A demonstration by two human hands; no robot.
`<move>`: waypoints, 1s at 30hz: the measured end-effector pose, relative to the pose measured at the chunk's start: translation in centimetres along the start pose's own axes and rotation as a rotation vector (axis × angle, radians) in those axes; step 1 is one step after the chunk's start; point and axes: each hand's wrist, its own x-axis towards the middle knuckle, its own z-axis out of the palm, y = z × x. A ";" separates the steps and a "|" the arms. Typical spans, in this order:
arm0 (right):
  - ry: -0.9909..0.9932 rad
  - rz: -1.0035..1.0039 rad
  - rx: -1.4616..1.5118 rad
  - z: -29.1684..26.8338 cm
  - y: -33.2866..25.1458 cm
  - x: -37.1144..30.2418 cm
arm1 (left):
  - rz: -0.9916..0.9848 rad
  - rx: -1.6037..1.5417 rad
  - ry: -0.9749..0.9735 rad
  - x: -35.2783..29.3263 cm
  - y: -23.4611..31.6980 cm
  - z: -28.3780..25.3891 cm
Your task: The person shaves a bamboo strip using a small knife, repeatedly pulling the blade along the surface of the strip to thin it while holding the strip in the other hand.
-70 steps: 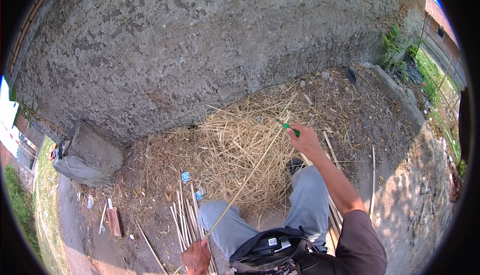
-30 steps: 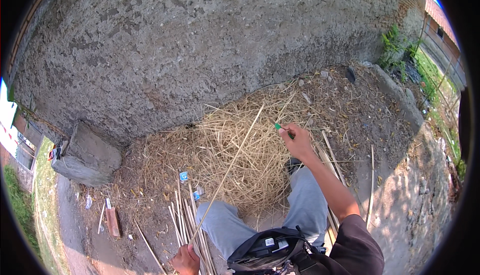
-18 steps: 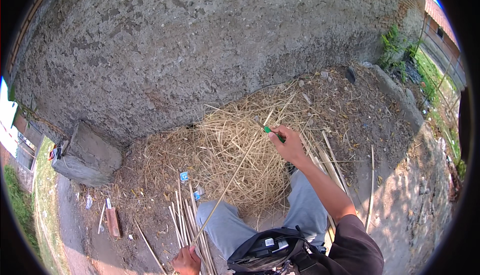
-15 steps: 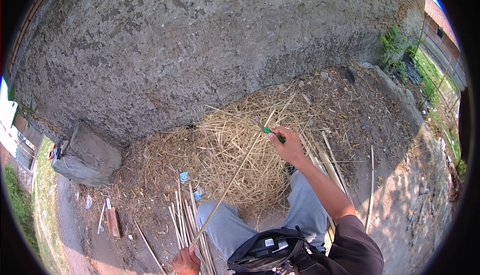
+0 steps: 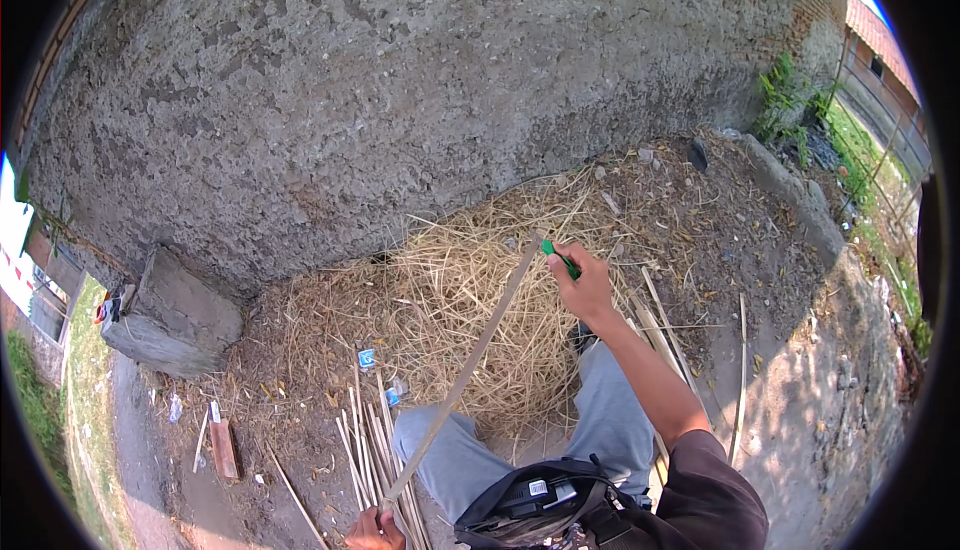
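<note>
My left hand [image 5: 376, 530], at the lower edge, is closed around the near end of a long, thin bamboo strip [image 5: 465, 372]. The strip slants up and away to the right, over my left knee and a heap of pale shavings [image 5: 470, 310]. Near its far end my right hand [image 5: 584, 285] grips the green handle of a knife [image 5: 560, 258]. The knife's blade cannot be made out clearly beside the strip's tip. Below the right hand, the shavings lie between my legs.
Several bamboo strips [image 5: 365, 440] lie left of my legs, others [image 5: 660, 330] to the right. A rough wall [image 5: 400, 100] rises beyond the heap. A concrete block [image 5: 185, 310] stands at left, with a reddish-brown piece [image 5: 226, 448] nearer. A black bag [image 5: 540, 510] sits at my waist.
The bamboo strip has turned and now shows a broader face. My right hand has shifted slightly right with the knife, whose blade showed earlier. My left hand has barely moved.
</note>
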 end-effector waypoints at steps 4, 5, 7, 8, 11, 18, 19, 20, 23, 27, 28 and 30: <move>-0.085 -0.010 -0.088 -1.1 -2.0 0.0 | -0.049 0.068 -0.046 -0.6 0.3 0.1; 0.019 -0.020 -0.022 -0.5 -0.9 0.7 | -0.051 0.068 -0.046 -0.5 0.5 0.1; 0.013 0.012 -0.047 -0.4 -0.4 0.5 | -0.033 -0.019 -0.019 0.6 1.9 -0.6; 0.011 0.044 -0.074 -0.4 -0.3 0.3 | -0.037 -0.018 -0.020 0.7 2.0 -0.4; -0.098 -0.069 -0.062 0.5 -1.9 -1.4 | -0.124 -0.160 -0.031 1.5 2.2 -0.3; -0.374 -0.133 0.046 2.1 -6.5 -8.1 | -0.161 -0.388 0.019 5.7 6.9 0.7; -0.427 -0.155 0.042 2.2 -6.7 -8.9 | -0.129 -0.408 -0.115 6.5 7.7 0.9; -0.432 -0.155 0.046 2.4 -7.2 -9.8 | -0.105 -0.420 -0.244 7.0 8.3 0.9; -0.655 -0.125 -0.031 2.3 -9.2 -11.0 | -0.150 -0.544 -0.317 7.9 8.7 3.2; -0.645 -0.102 -0.029 2.0 -8.9 -11.8 | -0.279 -0.660 -0.448 10.7 12.6 2.0; -0.624 -0.103 -0.020 2.1 -8.5 -12.0 | -0.281 -0.660 -0.448 11.2 13.4 2.1; -0.603 -0.103 -0.011 2.1 -8.2 -12.2 | -0.203 -0.454 -0.339 11.8 14.3 3.0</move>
